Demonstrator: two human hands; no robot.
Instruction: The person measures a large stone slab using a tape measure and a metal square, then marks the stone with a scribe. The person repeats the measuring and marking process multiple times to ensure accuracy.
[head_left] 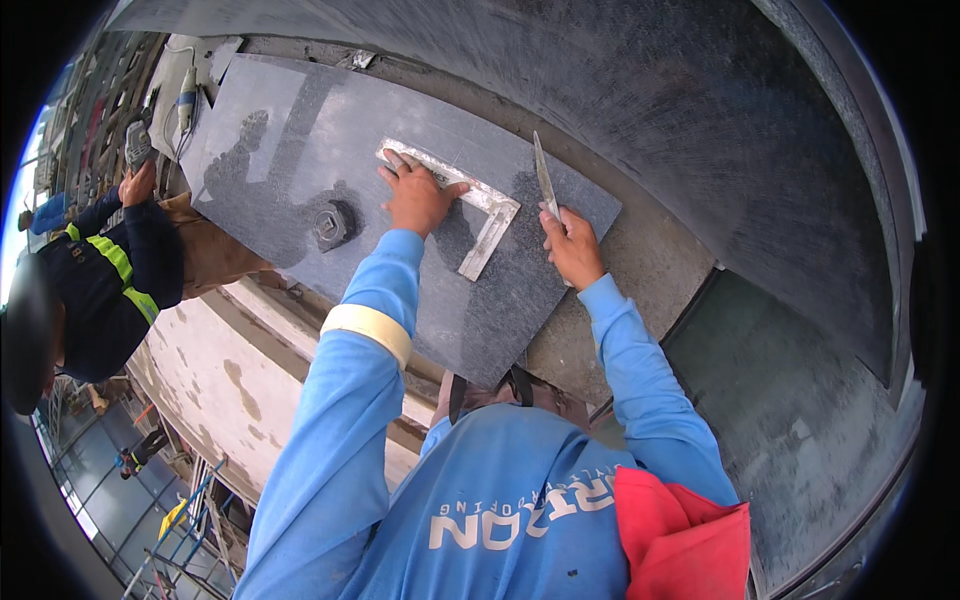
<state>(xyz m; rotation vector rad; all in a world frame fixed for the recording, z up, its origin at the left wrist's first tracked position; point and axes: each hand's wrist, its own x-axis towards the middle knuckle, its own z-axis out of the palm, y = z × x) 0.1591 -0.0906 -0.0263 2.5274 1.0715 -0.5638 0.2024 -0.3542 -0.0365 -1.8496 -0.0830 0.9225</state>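
Observation:
My left hand [420,203] lies with fingers spread on the long leg of a worn, whitish metal try square [493,240]. The square rests flat on a dark grey slab [420,310], its shorter leg pointing back toward me. In my right hand [572,248] is a knife [545,175] with a long, pointed grey blade, fingers closed round its handle. The blade points away from me, over the slab's right part and apart from the square. Left of my left hand, a dark, rounded tape measure [333,225] sits on the slab.
A co-worker [110,270] at the left holds a power tool [138,145]. Near the slab's far left corner lies a corded tool [187,100]. A large dark panel [700,120] rises beyond the slab. Glass [780,400] is at the right, scaffolding [185,545] lower left.

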